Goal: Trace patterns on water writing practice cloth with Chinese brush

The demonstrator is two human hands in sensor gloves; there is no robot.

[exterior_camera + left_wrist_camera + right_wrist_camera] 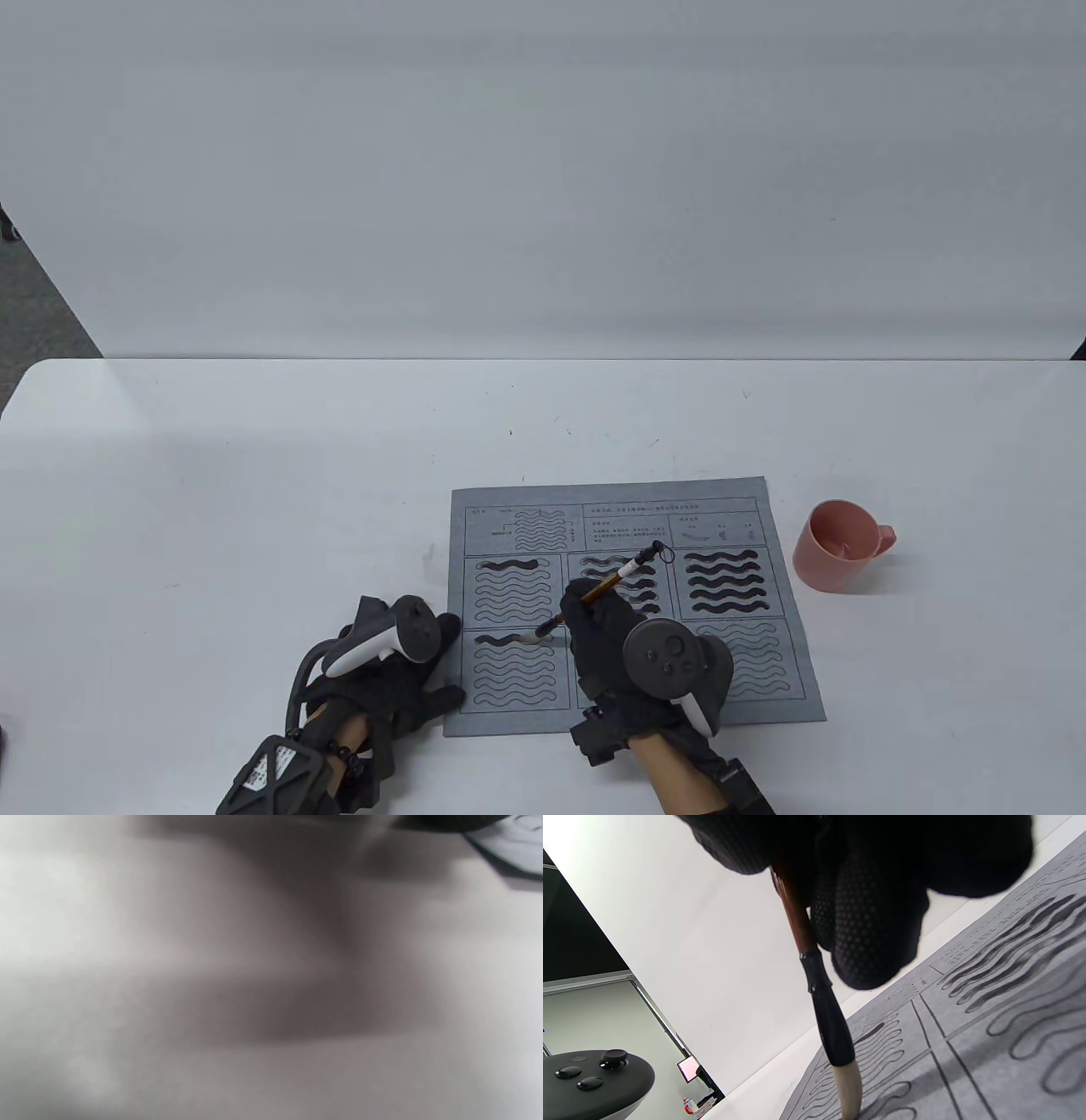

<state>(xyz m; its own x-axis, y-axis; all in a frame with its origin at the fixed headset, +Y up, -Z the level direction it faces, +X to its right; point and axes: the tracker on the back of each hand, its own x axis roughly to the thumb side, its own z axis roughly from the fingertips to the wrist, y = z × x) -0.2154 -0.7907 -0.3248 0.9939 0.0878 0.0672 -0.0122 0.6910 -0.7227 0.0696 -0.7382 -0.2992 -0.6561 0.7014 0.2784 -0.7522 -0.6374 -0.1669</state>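
Observation:
A grey practice cloth (632, 509) printed with boxes of wavy outlines lies on the white table. My right hand (602, 624) grips a brown-handled Chinese brush (607, 586); its pale tip (849, 1086) touches the top wave of the lower-left box, which is partly darkened. In the right wrist view the gloved fingers (869, 916) curl round the brush (797, 921) shaft. My left hand (420, 692) rests flat at the cloth's lower-left edge, fingers on its border. The left wrist view is a blur of pale surface.
A pink cup (838, 546) stands on the table to the right of the cloth. The top-right box (723, 583) holds dark filled waves, and the middle and top-left boxes are partly filled. A white wall panel (543, 170) rises behind the table.

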